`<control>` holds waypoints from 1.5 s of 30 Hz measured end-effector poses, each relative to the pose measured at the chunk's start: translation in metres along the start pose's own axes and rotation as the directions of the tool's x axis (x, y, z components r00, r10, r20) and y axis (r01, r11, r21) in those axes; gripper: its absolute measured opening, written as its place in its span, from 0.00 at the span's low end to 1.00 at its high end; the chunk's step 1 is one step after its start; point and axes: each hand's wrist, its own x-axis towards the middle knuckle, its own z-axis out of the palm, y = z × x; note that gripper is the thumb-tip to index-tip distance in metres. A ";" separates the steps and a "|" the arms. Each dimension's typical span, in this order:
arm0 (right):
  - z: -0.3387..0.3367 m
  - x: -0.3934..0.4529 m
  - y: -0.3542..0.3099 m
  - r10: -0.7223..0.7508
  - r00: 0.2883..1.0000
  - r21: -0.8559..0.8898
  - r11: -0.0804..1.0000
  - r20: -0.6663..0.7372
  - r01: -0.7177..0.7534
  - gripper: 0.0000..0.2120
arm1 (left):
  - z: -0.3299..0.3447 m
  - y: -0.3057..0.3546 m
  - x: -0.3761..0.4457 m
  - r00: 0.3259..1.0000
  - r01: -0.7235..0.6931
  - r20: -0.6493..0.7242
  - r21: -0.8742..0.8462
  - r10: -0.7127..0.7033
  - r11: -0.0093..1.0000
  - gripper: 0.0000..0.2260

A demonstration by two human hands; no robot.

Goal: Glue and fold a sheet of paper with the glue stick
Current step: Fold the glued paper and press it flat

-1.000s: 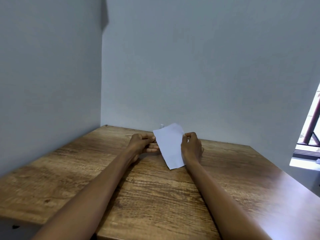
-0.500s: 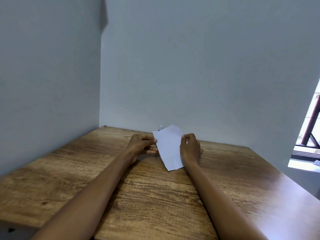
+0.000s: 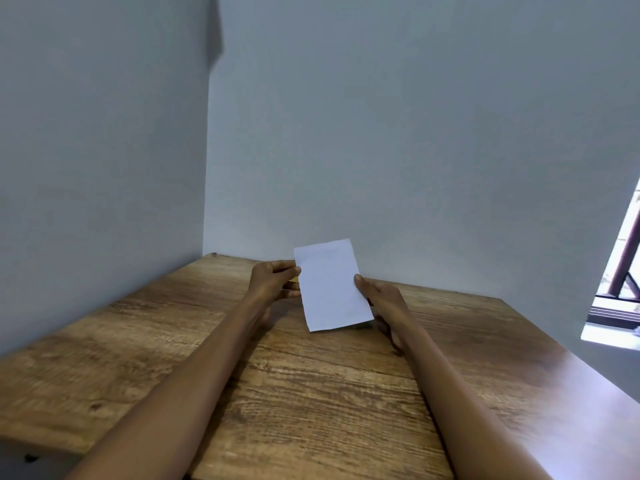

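Here, both hands' grip pinching paper (image 3: pixel 330 284) upright, left hand (image 3: pixel 273 278), right hand (image 3: pixel 379 294), wooden table (image 3: pixel 311 393).

The paper (image 3: pixel 330 285) hides most of the fingers of the right hand (image 3: pixel 381 299), so only the thumb shows at its edge. A small yellow thing (image 3: pixel 294 279) peeks out behind the left hand (image 3: pixel 273 278), too little of it showing to name. The picture's right edge cuts off the window (image 3: pixel 623 271). Both forearms run off the bottom edge.
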 end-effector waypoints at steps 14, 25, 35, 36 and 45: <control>0.002 0.002 0.003 -0.107 0.983 -0.045 0.994 -0.152 0.101 0.11 | 0.010 -0.004 -0.002 0.983 0.113 0.148 0.001 -0.112 0.994 0.10; 0.020 -0.001 -0.004 -0.035 0.998 0.137 0.990 -0.059 0.042 0.11 | 0.014 -0.010 -0.003 0.992 0.064 0.107 0.046 -0.069 0.997 0.08; 0.022 0.004 0.004 0.017 0.997 0.206 0.979 -0.076 -0.001 0.07 | 0.015 -0.013 -0.004 0.983 0.074 0.161 0.078 -0.086 0.994 0.08; 0.016 0.005 0.004 0.034 0.994 0.242 0.970 -0.102 -0.008 0.07 | 0.015 -0.013 -0.004 0.982 0.077 0.166 0.089 -0.091 0.993 0.08; -0.001 0.006 0.004 0.053 0.995 0.195 0.980 -0.083 -0.036 0.09 | 0.010 -0.010 -0.005 0.981 0.014 0.183 0.248 -0.061 0.969 0.06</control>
